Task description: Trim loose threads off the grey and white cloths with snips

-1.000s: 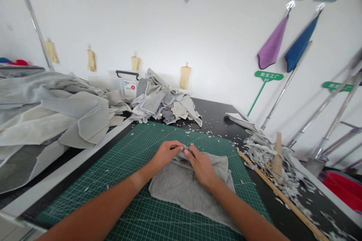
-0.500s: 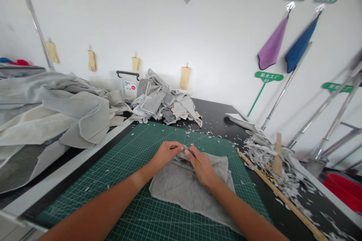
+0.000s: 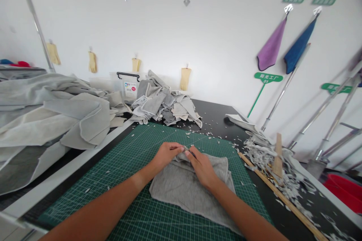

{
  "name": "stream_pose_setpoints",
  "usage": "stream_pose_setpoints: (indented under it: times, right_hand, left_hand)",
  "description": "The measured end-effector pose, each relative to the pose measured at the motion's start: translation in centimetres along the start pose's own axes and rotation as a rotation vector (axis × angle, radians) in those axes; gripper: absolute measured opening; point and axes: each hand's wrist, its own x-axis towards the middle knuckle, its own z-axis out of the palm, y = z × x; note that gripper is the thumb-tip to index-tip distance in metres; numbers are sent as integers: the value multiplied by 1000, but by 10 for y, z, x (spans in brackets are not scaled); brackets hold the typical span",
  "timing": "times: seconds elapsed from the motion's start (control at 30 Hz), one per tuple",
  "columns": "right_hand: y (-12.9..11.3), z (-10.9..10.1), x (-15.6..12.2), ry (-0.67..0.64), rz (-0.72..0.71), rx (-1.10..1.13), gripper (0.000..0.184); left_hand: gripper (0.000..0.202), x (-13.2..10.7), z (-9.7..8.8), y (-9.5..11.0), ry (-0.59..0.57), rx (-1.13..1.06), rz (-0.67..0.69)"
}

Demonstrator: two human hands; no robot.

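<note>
A grey cloth (image 3: 183, 188) lies on the green cutting mat (image 3: 127, 158), its upper edge gathered up between my two hands. My left hand (image 3: 169, 153) pinches that raised edge, thumb and fingers closed on the fabric. Close beside it, my right hand (image 3: 201, 165) also pinches the cloth, its thumb meeting the left fingertips. A small dark object shows between the right thumb and fingers; too little of it is visible to name. The cloth spreads below both hands, partly covered by my right forearm.
Grey cloth pieces are heaped at the left (image 3: 85, 120), with a smaller pile (image 3: 158, 101) behind the mat. On the right lie a wooden strip (image 3: 279, 192), a short wooden piece (image 3: 278, 154) and shredded scraps (image 3: 294, 180). A red basin (image 3: 343, 192) stands beyond the table edge.
The camera view has tilted very slightly, so the background sits a little lower. Both hands keep nearly the same hold on the grey cloth.
</note>
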Motion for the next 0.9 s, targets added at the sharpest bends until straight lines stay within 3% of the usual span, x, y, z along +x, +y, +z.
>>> stream_pose_setpoints:
  times: [0.9]
  right_hand:
    - [-4,1,1,47,-24,106,37]
  left_hand:
    - [31,0,6,1,-4,-105,-9]
